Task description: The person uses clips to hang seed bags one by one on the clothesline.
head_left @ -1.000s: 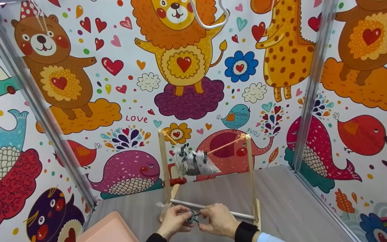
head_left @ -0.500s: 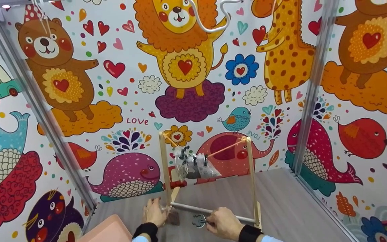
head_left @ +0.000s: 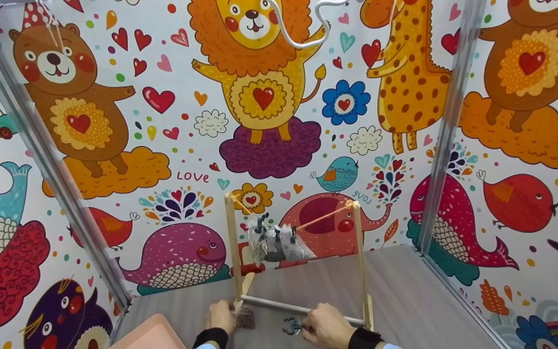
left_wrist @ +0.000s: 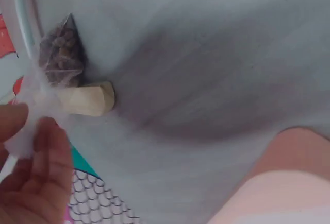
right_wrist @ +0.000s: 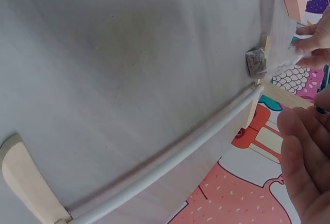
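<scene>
My left hand (head_left: 222,316) pinches the gathered top of a clear plastic bag (left_wrist: 62,51) filled with brown lumps. In the left wrist view, the bag lies beside the stand's rounded wooden foot (left_wrist: 95,99). My right hand (head_left: 327,324) holds a small round ring-shaped thing with dark green pieces (head_left: 290,326) between thumb and fingers, close over the table. The right wrist view shows the curled fingers (right_wrist: 304,152) and only a bit of dark green. Both hands are in front of the wooden stand (head_left: 360,261) and its pale crossbar (head_left: 279,305).
Several clear bags (head_left: 276,245) with dark ties hang from an orange cord (head_left: 325,215) strung between the stand's posts. A pink tray (head_left: 150,334) sits at the left front of the grey table (head_left: 400,291). Cartoon-printed walls enclose the table's back and sides.
My left hand has let go of the ring-shaped thing, moved left and taken hold of the bag's top. The right hand has kept the ring-shaped thing and shifted slightly right.
</scene>
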The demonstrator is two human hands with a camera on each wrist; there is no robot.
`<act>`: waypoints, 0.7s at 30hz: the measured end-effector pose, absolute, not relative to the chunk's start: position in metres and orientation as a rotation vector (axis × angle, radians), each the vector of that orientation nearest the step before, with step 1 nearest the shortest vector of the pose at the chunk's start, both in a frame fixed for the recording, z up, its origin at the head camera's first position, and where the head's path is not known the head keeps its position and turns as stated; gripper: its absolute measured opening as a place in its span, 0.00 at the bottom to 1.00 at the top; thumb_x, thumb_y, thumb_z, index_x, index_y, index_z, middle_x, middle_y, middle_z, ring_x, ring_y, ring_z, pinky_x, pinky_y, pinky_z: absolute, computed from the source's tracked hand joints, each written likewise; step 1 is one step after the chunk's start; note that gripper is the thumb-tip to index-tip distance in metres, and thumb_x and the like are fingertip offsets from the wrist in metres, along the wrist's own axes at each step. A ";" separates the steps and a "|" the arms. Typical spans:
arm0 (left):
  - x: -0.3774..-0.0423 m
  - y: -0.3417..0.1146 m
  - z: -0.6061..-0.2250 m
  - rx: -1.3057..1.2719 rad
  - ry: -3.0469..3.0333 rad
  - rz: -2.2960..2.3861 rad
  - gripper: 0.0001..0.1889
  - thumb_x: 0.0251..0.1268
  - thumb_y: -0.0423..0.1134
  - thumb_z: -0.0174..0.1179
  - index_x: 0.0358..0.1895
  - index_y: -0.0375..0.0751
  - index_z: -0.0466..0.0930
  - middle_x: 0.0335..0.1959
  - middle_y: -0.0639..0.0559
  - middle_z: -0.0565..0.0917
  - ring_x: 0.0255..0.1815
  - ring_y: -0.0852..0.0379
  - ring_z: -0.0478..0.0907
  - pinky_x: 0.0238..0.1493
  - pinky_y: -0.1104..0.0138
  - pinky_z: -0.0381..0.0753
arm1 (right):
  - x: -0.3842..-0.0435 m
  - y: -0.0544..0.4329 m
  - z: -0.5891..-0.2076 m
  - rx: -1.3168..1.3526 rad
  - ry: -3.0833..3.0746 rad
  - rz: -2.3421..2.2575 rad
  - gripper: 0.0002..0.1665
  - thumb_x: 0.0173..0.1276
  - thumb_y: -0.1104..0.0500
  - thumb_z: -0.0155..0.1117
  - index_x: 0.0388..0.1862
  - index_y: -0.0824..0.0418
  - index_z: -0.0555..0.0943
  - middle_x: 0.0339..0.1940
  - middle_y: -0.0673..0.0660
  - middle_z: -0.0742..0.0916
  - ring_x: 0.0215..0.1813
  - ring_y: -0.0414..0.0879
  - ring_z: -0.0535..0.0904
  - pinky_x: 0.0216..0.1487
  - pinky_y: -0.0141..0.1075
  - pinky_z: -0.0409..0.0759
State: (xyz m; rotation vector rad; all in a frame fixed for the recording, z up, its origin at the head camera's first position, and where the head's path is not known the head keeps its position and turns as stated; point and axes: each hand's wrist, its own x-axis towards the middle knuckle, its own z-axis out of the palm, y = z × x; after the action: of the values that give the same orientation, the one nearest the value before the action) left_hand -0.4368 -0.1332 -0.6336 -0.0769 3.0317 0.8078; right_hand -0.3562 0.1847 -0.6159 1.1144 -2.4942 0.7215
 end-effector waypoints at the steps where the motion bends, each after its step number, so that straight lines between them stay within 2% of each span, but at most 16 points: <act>1: -0.436 -0.132 -0.629 -0.062 3.027 0.796 0.09 0.68 0.26 0.70 0.48 0.35 0.93 0.47 0.36 0.94 0.49 0.39 0.92 0.56 0.44 0.91 | -0.356 0.185 -0.616 1.102 -2.493 0.701 0.24 0.61 0.64 0.75 0.14 0.55 0.69 0.14 0.40 0.65 0.21 0.20 0.49 0.24 0.18 0.48; 6: -0.434 -0.120 -0.601 0.168 3.039 0.772 0.05 0.74 0.30 0.70 0.47 0.35 0.93 0.43 0.40 0.94 0.42 0.46 0.91 0.48 0.48 0.92 | -0.354 0.181 -0.617 1.077 -2.536 0.669 0.27 0.59 0.65 0.75 0.12 0.53 0.65 0.14 0.37 0.59 0.20 0.22 0.46 0.24 0.19 0.47; 12: -0.419 -0.096 -0.549 0.706 3.166 0.604 0.02 0.70 0.31 0.73 0.39 0.41 0.92 0.34 0.47 0.91 0.33 0.49 0.89 0.36 0.54 0.91 | -0.350 0.175 -0.620 1.085 -2.620 0.615 0.25 0.54 0.63 0.76 0.10 0.54 0.68 0.13 0.36 0.62 0.18 0.22 0.47 0.22 0.19 0.48; 16: -0.407 -0.072 -0.510 1.067 3.239 0.487 0.04 0.69 0.31 0.75 0.36 0.43 0.92 0.32 0.50 0.92 0.32 0.50 0.90 0.35 0.59 0.91 | -0.348 0.174 -0.616 1.033 -2.666 0.502 0.22 0.51 0.60 0.78 0.08 0.54 0.73 0.09 0.37 0.67 0.17 0.23 0.49 0.21 0.21 0.50; 21: -0.396 -0.043 -0.469 1.375 3.303 0.552 0.01 0.73 0.36 0.76 0.41 0.46 0.93 0.32 0.53 0.93 0.33 0.55 0.90 0.37 0.64 0.90 | -0.346 0.173 -0.608 1.015 -2.689 0.397 0.22 0.48 0.58 0.81 0.06 0.54 0.77 0.08 0.38 0.71 0.17 0.25 0.51 0.21 0.23 0.54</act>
State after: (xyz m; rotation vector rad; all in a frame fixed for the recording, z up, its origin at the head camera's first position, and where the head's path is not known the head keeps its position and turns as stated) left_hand -0.3961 -0.0426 -0.4686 1.3752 3.3034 0.5524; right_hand -0.3456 0.1734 -0.6083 1.0149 -2.6890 0.3974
